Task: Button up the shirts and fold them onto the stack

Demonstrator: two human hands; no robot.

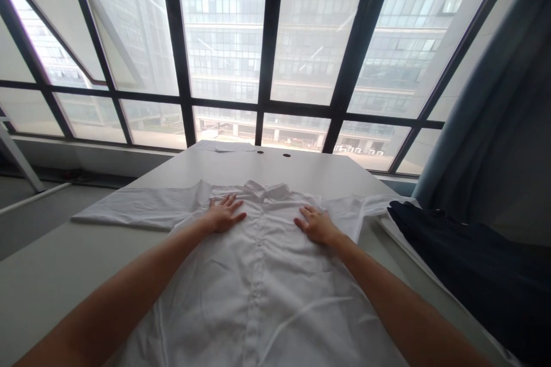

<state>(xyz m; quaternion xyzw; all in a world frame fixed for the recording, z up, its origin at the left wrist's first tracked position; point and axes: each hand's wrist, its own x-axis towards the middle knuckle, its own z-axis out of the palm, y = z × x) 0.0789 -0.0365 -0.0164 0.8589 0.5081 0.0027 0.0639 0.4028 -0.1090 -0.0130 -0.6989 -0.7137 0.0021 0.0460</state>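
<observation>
White button-front shirt [258, 281] lies flat, front up, on the smooth pale table [284, 175], collar toward the window, short sleeves spread sideways; thin woven cloth, lightly creased. Left hand [224, 215] rests palm down on the upper chest panel, fingers [230, 202] apart. Right hand [317, 225] lies likewise opposite, fingers spread, gripping nothing. Dark folded garment [465, 264] lies at the table's right edge.

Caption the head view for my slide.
A shirt spread on a table by a window, left hand and right hand flat on it, dark garment alongside.
</observation>
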